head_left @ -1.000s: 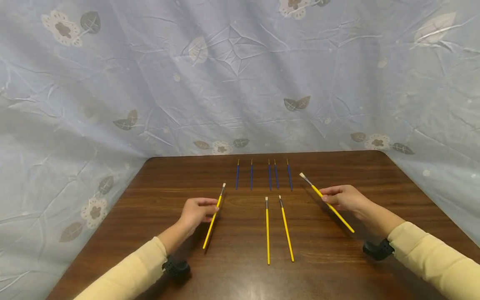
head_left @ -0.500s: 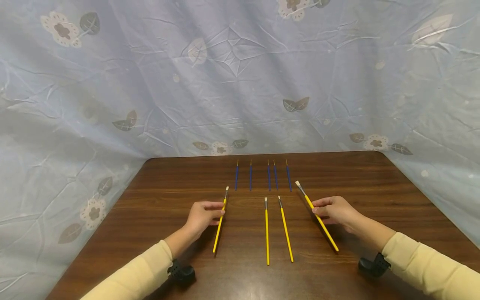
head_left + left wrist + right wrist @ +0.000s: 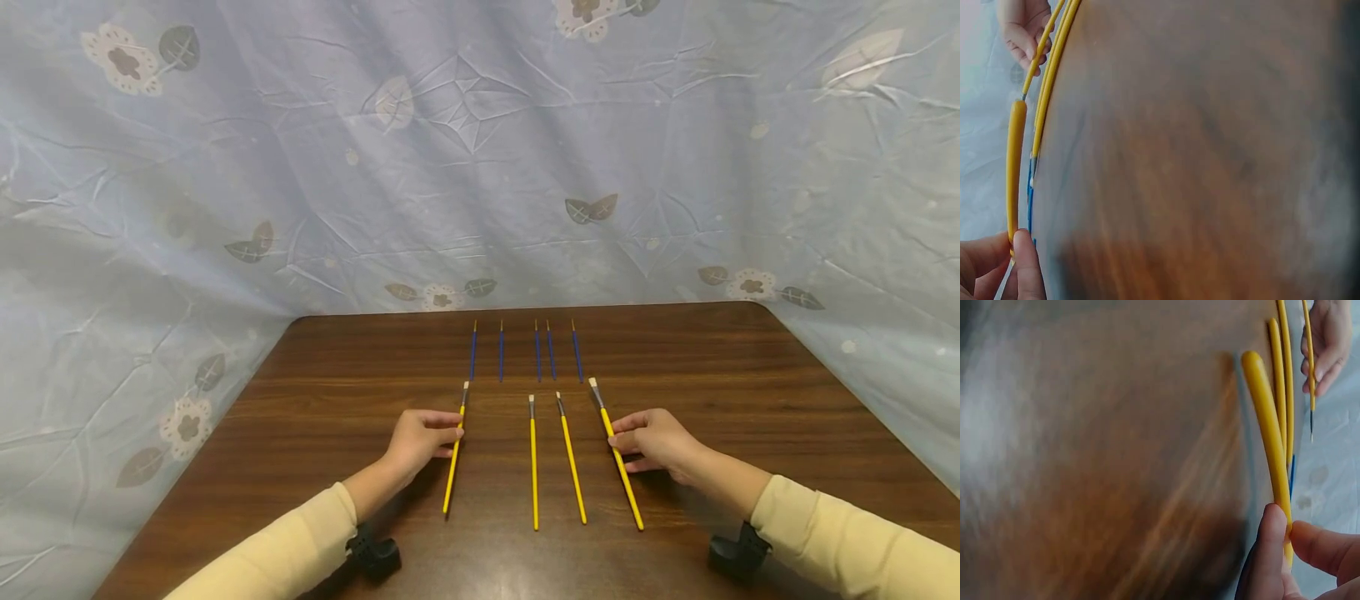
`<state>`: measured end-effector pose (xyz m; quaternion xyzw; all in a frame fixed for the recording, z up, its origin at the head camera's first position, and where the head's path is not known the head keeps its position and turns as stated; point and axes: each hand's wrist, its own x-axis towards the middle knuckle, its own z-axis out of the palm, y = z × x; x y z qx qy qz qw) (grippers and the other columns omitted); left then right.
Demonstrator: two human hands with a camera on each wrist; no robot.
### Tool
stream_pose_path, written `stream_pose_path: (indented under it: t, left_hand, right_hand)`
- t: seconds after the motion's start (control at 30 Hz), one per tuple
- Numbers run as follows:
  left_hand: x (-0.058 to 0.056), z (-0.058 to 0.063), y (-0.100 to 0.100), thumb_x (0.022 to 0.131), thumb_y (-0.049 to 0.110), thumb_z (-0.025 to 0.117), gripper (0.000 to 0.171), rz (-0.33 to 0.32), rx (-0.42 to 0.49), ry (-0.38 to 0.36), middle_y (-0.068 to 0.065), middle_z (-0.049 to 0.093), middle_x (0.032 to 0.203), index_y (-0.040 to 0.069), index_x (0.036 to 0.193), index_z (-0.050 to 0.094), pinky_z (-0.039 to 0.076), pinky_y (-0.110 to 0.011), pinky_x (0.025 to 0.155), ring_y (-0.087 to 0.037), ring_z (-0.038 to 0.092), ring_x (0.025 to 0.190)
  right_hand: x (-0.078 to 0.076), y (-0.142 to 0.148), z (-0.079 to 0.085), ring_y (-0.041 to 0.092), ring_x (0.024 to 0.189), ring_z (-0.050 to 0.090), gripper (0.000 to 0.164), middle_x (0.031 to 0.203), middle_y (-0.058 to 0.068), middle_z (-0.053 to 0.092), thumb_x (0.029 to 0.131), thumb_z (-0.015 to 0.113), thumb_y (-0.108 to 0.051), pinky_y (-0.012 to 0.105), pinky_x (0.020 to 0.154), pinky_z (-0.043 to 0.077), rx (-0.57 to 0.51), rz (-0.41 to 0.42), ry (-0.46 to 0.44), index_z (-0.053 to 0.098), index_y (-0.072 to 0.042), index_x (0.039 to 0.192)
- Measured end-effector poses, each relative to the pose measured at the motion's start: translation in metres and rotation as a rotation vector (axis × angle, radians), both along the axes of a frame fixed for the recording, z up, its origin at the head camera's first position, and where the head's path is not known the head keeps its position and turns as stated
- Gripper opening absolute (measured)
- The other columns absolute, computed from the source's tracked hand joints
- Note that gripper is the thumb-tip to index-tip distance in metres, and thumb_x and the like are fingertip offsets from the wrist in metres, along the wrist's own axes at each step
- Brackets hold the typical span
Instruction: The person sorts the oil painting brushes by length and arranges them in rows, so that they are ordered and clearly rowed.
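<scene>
In the head view my left hand (image 3: 422,439) pinches a yellow-handled paintbrush (image 3: 453,469) between thumb and fingers, its pale flat bristles pointing away from me. On the other side, my right hand (image 3: 656,443) pinches a second yellow paintbrush (image 3: 627,487) with a wider bristle head, leaning slightly left at the top. Between the hands, two more yellow paintbrushes lie on the table: a left one (image 3: 535,475) and a right one (image 3: 573,471). The left wrist view shows the handle (image 3: 1016,162) rising from my fingertips; the right wrist view shows the other handle (image 3: 1266,419) likewise.
Several thin blue paintbrushes (image 3: 538,354) lie in a row toward the back of the brown wooden table (image 3: 337,367). A pale floral cloth (image 3: 480,192) hangs behind the table and along both sides. A dark wrist device (image 3: 375,557) sits at each cuff.
Both hands have moved inward and toward me, bringing their paintbrushes closer to the middle pair. The right brush has turned from a strong slant to nearly upright in view. The lying brushes stay put.
</scene>
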<state>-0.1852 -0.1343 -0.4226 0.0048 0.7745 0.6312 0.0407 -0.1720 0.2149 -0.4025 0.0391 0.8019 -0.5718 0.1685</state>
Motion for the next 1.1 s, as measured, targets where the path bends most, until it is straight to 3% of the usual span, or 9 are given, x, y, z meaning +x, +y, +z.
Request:
stream_pose_path:
  t: [0.4, 0.63, 1.1]
  left_hand:
    - [0.003, -0.004, 0.007, 0.081, -0.009, 0.072, 0.029, -0.056, -0.014, -0.009, -0.023, 0.067, 0.107, -0.013, 0.109, 0.067, 0.06, -0.032, 0.066, -0.019, 0.068, 0.078]
    - [0.005, -0.005, 0.008, 0.079, -0.011, 0.073, 0.036, -0.13, -0.001, 0.02, -0.025, 0.067, 0.106, -0.015, 0.113, 0.064, 0.06, -0.034, 0.07, -0.022, 0.069, 0.083]
    - [0.007, -0.005, 0.01, 0.074, -0.007, 0.08, 0.038, -0.141, -0.172, 0.089, -0.016, 0.07, 0.096, -0.009, 0.11, 0.069, 0.059, -0.028, 0.065, -0.017, 0.065, 0.08]
  right_hand:
    - [0.004, -0.01, -0.003, 0.017, 0.078, 0.062, 0.033, 0.094, 0.014, 0.065, 0.088, 0.067, 0.001, 0.033, 0.064, 0.06, -0.003, -0.028, 0.031, 0.056, 0.017, 0.115]
    - [0.005, -0.013, -0.007, 0.018, 0.079, 0.062, 0.031, 0.095, 0.014, 0.065, 0.088, 0.068, 0.0, 0.034, 0.064, 0.06, 0.03, -0.04, 0.061, 0.059, 0.015, 0.113]
    - [0.006, -0.014, -0.011, 0.019, 0.078, 0.065, 0.031, 0.093, 0.011, 0.067, 0.086, 0.073, -0.004, 0.035, 0.062, 0.06, 0.079, -0.034, 0.128, 0.06, 0.013, 0.109]
